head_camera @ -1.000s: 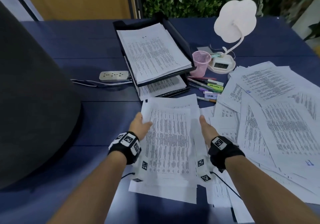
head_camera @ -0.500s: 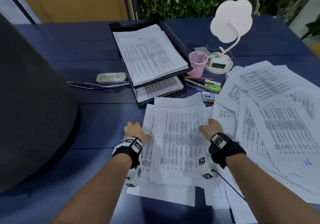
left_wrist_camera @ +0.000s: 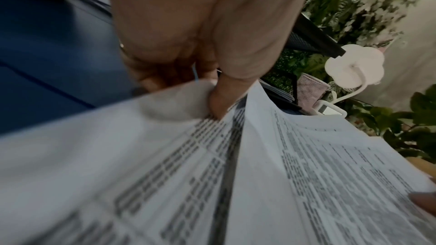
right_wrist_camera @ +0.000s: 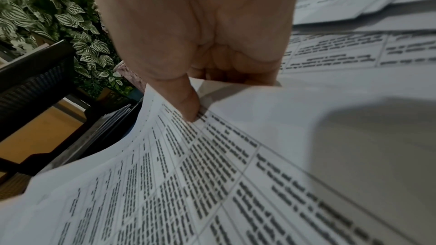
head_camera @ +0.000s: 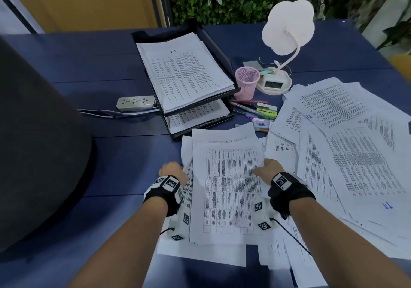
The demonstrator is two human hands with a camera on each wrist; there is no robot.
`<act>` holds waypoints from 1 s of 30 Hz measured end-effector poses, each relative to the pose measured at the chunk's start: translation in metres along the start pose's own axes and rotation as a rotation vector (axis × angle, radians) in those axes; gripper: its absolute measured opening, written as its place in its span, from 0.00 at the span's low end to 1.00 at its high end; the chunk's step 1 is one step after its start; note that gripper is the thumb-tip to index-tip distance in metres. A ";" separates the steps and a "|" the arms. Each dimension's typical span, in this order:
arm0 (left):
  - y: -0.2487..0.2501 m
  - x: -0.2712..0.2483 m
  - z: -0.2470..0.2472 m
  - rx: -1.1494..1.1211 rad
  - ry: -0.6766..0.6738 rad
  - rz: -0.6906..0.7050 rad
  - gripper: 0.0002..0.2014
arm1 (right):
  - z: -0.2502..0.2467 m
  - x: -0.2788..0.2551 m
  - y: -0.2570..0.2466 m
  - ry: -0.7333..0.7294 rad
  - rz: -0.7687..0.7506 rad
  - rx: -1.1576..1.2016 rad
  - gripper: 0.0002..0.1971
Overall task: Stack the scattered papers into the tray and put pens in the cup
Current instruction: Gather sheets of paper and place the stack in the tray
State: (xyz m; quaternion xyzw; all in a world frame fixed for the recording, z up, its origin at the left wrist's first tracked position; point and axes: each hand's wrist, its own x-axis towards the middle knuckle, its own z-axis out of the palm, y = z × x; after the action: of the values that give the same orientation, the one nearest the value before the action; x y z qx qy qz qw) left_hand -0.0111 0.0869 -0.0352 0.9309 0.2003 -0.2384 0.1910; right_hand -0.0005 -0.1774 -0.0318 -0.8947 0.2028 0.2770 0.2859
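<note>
Left hand (head_camera: 172,172): grips left edge of the paper bundle (head_camera: 226,189); thumb on top, fingers curled under, per left wrist view (left_wrist_camera: 200,49).
Right hand (head_camera: 268,169): grips right edge of same bundle; thumb pressed on printed face, fingers curled beneath, per right wrist view (right_wrist_camera: 200,44).
Paper bundle: several printed sheets w/ tables, held betw. both hands, near side of the surface (head_camera: 89,69), just in front of the tray (head_camera: 219,49). Edges uneven; more sheets lie under and around it.
Tray: black, two tiers, centre-far of surface. Top tier holds a thick stack of printed sheets; lower tier also holds sheets.
Loose papers (head_camera: 347,145): wide overlapping spread on right side of surface, reaching the near edge.
Cup (head_camera: 247,83): pink mesh, upright, just right of tray. Contents: cannot tell.
Pens (head_camera: 255,112): pens and highlighters lying flat on surface in front of cup, betw. tray and loose papers; approx. half a dozen, exact count unclear.
Lamp (head_camera: 288,27): white, cloud-shaped head, base just right of cup; small clock (head_camera: 273,83) on base.
Power strip (head_camera: 135,103): left of tray, cable trailing left.
Dark object (head_camera: 37,145): large, far left; identity unclear.
</note>
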 end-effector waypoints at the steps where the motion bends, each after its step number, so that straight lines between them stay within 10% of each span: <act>1: 0.001 0.000 0.000 -0.054 0.010 -0.005 0.10 | 0.001 0.000 0.000 -0.007 -0.002 -0.002 0.10; 7: -0.007 -0.004 0.001 -0.588 0.159 -0.131 0.07 | 0.004 -0.006 -0.012 0.021 0.006 0.075 0.17; 13: -0.005 -0.013 0.002 -0.465 -0.112 -0.008 0.28 | 0.035 -0.022 -0.028 -0.102 -0.078 -0.093 0.16; 17: -0.013 -0.021 0.000 -0.618 0.038 0.137 0.11 | 0.030 -0.026 -0.024 -0.141 -0.110 -0.138 0.25; 22: -0.014 -0.039 -0.034 -0.980 0.096 0.349 0.13 | 0.010 -0.024 -0.027 0.063 -0.212 0.457 0.33; 30: 0.019 -0.052 -0.102 -1.261 0.393 0.489 0.16 | -0.024 -0.064 -0.099 0.263 -0.672 0.831 0.13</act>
State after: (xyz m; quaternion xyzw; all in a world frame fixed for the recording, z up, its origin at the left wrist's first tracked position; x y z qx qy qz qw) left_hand -0.0068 0.1019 0.0799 0.6867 0.1160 0.1458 0.7027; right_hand 0.0111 -0.1041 0.0637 -0.7490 0.0321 -0.0474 0.6601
